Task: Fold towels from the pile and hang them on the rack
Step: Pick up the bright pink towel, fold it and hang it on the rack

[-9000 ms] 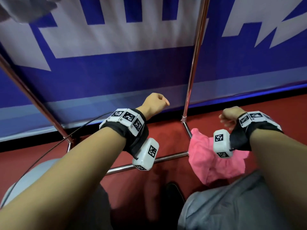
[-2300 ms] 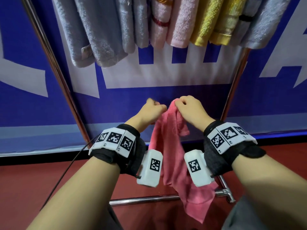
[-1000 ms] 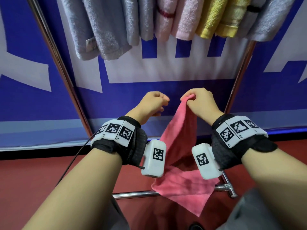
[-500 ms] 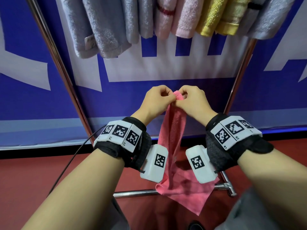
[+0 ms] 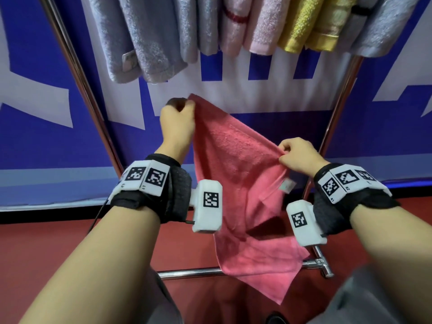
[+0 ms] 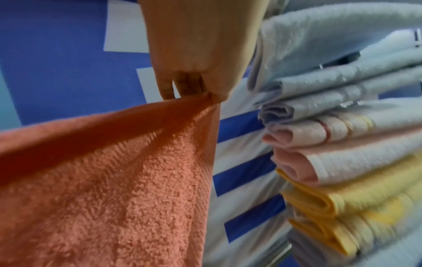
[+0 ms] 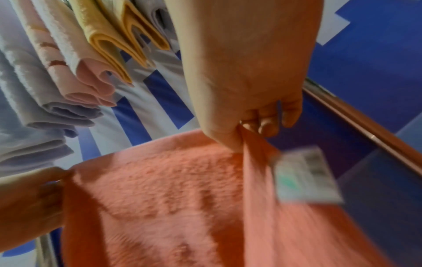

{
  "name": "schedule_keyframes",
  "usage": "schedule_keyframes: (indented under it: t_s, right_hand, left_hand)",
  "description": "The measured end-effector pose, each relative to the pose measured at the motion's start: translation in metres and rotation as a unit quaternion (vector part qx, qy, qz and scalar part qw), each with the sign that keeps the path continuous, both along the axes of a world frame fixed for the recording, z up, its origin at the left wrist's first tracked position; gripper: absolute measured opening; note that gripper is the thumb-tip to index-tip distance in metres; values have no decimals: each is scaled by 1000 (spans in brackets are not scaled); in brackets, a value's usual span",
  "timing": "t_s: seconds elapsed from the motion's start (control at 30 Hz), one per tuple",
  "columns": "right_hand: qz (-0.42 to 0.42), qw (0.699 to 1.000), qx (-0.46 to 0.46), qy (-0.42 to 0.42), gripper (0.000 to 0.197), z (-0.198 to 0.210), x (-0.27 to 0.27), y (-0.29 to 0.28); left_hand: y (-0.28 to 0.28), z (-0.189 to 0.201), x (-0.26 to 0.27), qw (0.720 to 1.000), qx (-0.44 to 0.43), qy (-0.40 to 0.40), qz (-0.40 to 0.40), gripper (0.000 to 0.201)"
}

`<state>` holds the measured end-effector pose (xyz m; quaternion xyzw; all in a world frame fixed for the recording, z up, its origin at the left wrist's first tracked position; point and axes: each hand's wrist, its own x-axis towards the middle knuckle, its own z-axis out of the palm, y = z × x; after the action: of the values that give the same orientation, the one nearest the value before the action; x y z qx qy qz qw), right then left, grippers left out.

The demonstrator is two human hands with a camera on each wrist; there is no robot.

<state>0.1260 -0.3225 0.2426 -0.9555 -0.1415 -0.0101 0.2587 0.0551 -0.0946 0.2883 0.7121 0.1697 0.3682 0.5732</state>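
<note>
At frame centre, a pink towel, bunched between touching hands a moment ago, is now stretched apart, corners pinched by left hand and right hand; folding can begin.

Hands apart since half a second ago, pink towel now spread.

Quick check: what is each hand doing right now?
Left hand: pinches a corner of the pink towel.
Right hand: pinches the towel's edge near its label.
</note>
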Motion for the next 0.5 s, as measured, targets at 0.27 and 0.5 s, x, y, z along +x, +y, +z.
schedule_keyframes:
  t_s: [0.27, 0.5]
  right_hand:
    - [-98, 993, 56, -31, 22, -1, 12, -42]
    - [-101, 923, 372, 22, 26, 17, 6, -44]
  left_hand:
    - [42, -8, 3, 990, -125, -4, 71, 18]
    - [48, -13, 4, 989, -130, 10, 65, 30]
